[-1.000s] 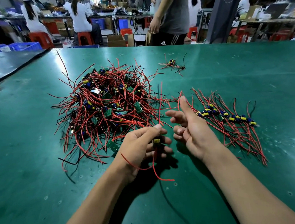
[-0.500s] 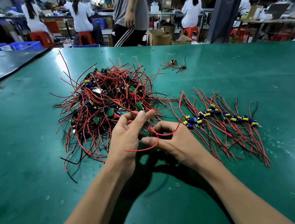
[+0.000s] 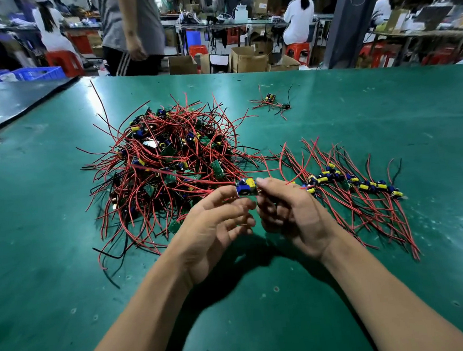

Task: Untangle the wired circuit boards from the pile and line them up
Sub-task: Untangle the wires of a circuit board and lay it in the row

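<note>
Our right hand (image 3: 288,209) pinches a board (image 3: 246,188) above the bench (image 3: 52,272). Our left hand (image 3: 217,223) touches it; whether it grips, we cannot tell. Its wire (image 3: 197,181) trails into the pile (image 3: 168,163) at ten o'clock, so a hard pull could drag neighbours along.

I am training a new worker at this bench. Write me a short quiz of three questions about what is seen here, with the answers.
1. True or false: the row of sorted boards lies to the right of the tangled pile.
2. Where is the blue and yellow board nearest the right hand? A lying in the row; B held up at the fingertips; C buried in the pile.
3. Fill in: the colour that dominates the pile is ___.
Key: 1 true; 2 B; 3 red.
</note>
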A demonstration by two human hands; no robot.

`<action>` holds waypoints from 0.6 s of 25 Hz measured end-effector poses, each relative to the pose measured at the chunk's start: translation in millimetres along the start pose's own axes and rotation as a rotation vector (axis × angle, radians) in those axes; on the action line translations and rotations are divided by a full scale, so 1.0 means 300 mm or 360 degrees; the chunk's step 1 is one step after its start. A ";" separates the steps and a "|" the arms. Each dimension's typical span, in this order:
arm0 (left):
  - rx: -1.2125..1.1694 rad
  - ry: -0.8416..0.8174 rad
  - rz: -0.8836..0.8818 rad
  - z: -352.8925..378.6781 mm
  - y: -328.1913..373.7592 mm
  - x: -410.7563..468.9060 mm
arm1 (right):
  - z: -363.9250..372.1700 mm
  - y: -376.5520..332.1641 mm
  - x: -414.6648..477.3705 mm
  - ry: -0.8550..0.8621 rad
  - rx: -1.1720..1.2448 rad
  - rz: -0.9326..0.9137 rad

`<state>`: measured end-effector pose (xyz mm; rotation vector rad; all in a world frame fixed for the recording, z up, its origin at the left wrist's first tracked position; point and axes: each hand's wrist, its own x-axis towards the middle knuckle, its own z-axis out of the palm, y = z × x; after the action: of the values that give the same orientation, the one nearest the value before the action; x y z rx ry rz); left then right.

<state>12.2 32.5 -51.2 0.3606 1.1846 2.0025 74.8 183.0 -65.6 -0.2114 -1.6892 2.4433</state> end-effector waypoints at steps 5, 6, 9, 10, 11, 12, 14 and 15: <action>0.0047 -0.0129 -0.0196 0.007 0.006 -0.011 | -0.022 -0.007 -0.019 -0.0166 -0.0035 0.0204; 0.0104 -0.0117 -0.0197 0.010 0.006 -0.012 | -0.023 -0.009 -0.021 -0.0175 -0.0057 0.0208; 0.0131 -0.0111 -0.0192 0.008 -0.009 -0.008 | -0.030 -0.015 -0.013 -0.0124 -0.0047 0.0233; 0.0110 -0.0108 -0.0201 0.009 -0.011 -0.008 | -0.033 -0.016 -0.010 -0.0090 -0.0061 0.0235; 0.0095 -0.0108 -0.0205 0.006 -0.016 -0.006 | -0.035 -0.019 -0.010 -0.0059 -0.0083 0.0232; 0.0091 -0.0113 -0.0216 0.006 -0.016 -0.007 | -0.037 -0.022 -0.009 -0.0030 -0.0109 0.0225; 0.0110 -0.0128 -0.0226 0.006 -0.014 -0.009 | -0.040 -0.027 -0.008 0.0044 -0.0159 0.0196; 0.0121 -0.0133 -0.0225 0.005 -0.015 -0.008 | -0.042 -0.029 -0.007 0.0088 -0.0170 0.0178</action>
<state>16.8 33.0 -53.8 0.3840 1.2020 1.8077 79.8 197.0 -61.8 -0.3938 -1.8326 2.4015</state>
